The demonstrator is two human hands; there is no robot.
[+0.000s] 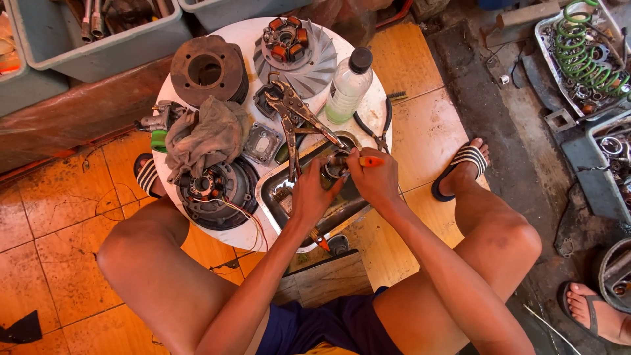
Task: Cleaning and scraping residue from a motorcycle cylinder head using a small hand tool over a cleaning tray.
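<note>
From the head camera, both hands are working over a dented rectangular metal tray on the round white surface. The left hand is curling around a small round metal part, likely rigid, oily and slippery, best gripped by its rim. The right hand is closing on an orange-handled tool, its tip hidden.

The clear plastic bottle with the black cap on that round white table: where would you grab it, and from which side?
Probably around the middle of the clear plastic bottle, coming from its right. It stands upright at the edge of the round white table, so that side is open, while the finned metal disc and locking pliers crowd its left.
</note>
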